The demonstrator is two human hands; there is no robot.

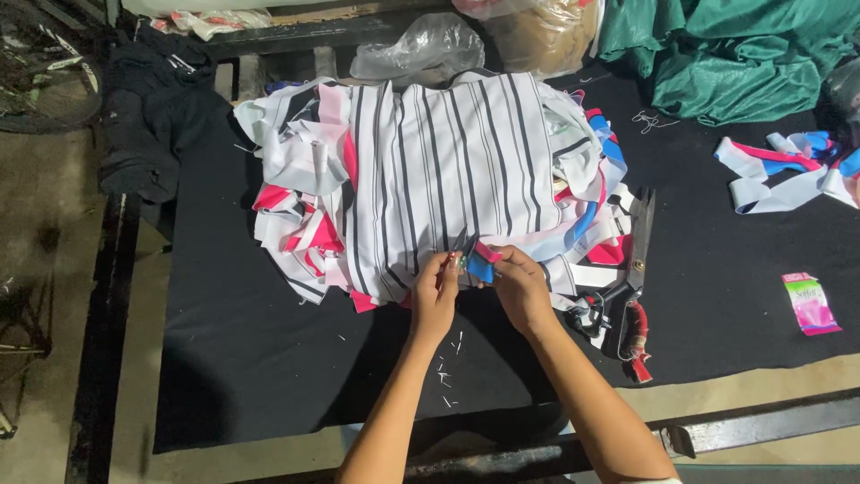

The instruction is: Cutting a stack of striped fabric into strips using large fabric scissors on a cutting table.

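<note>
Both hands meet at the near edge of a pile of cut cloth [430,170] on a table covered with black fabric [251,341]. The left hand [436,291] pinches a small thread snipper [460,246], its thin metal tip pointing up and away. The right hand [520,287] closes its fingers on a blue and pink strip of trim [484,260] at the edge of the top piece. The 2 hands almost touch.

The top piece is smooth white cloth with thin dark stripes running far to near, slightly rippled. Under it lie softer, curled pieces in white, pink and blue, fanning out left and right with ragged edges.

Just right of the pile lie large scissors [627,287], long steel blades pointing far, handles wrapped in red near the right wrist. Further right, near the table's right side, sits a small glossy pink packet [811,303]. At the far right lies a loose bundle of white, pink and blue strips [788,166], and behind it a heap of shiny green cloth [735,49]. A crumpled clear plastic bag [421,45] sits beyond the pile. A dark garment [148,116] hangs off the far left corner.

Short white thread bits [446,372] dot the black cover between the forearms. The near left part of the cover is open; the metal table rail [761,417] runs along the near edge
</note>
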